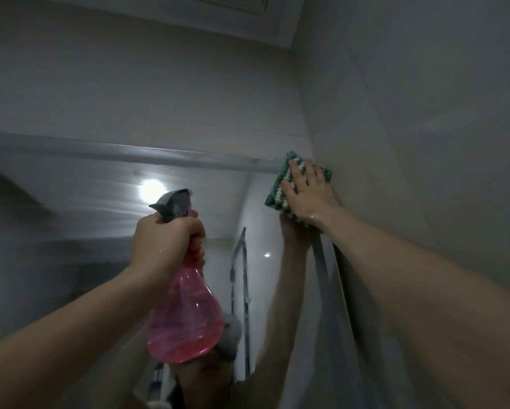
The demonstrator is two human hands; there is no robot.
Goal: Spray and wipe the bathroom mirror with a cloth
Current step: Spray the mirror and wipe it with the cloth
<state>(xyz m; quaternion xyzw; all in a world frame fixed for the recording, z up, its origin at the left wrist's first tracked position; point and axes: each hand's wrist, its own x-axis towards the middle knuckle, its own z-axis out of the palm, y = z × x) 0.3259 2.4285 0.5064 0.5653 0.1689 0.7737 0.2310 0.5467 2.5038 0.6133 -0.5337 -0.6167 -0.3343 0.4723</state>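
Wiping under way. Right hand (306,196) presses flat, fingers spread, on the green-white cloth (277,184) at the mirror (100,187) top-right corner. Left hand (165,243) grips the pink spray bottle (186,314) before the mirror. Most glass apparently remains unwiped.

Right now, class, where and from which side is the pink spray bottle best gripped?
Grip the narrow neck just under the grey trigger head, coming from behind the nozzle, as the left hand does on the spray bottle. The wide, rounded belly below is harder to close a hand around.

A home bathroom: wall mirror (100,219), grey tiled walls (424,98), ceiling vent (233,2).
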